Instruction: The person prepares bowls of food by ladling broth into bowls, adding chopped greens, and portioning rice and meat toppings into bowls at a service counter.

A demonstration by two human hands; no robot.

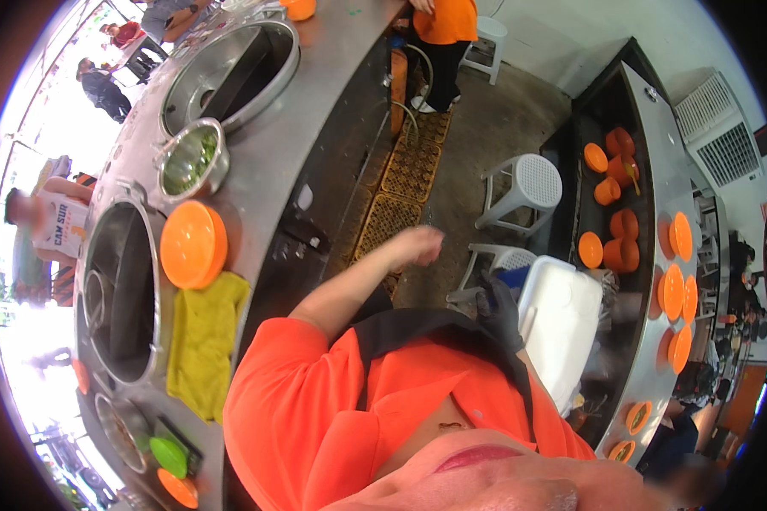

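My left hand [420, 246] is bare and swings blurred over the floor, fingers curled in and nothing visible in them. A black glove covers my right hand [500, 313], which hangs beside a white lidded cooler box [559, 326]. Whether it touches the box is unclear, and its palm is hidden. Just past the glove are a blue item [513, 276] and a grey plastic stool [508, 255]. To my left, a stack of orange bowls [193, 244] and a yellow-green cloth [206, 345] lie on the steel counter [281, 172].
Large metal pots [160, 287] are set into the left counter, near a steel bowl of chopped greens [193, 156]. Ahead stand another stool [527, 185] and a person in orange [444, 25]. Yellow crates [415, 163] line the floor. Orange bowls [670, 290] sit on the right counter.
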